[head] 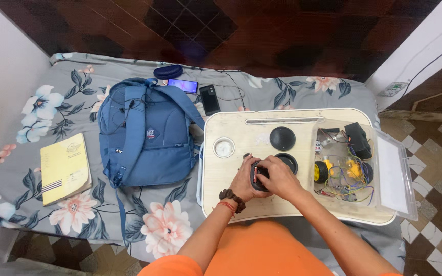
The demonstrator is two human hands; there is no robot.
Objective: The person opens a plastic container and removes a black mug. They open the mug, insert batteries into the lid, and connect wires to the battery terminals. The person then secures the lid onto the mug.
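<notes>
Backpack (149, 135) left of tray (231, 204); notebook (65, 168) farther left

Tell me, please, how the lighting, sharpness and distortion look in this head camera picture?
Head view: soft, even light on the lap table; the tiled floor at the top is dark and murky; wide-angle bending curves the bedsheet edges; both hands on the black wheel are reasonably sharp; the clear plastic box shows mild sheen.

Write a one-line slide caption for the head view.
Both hands grip a black wheel over a lap table beside a blue backpack.
</notes>
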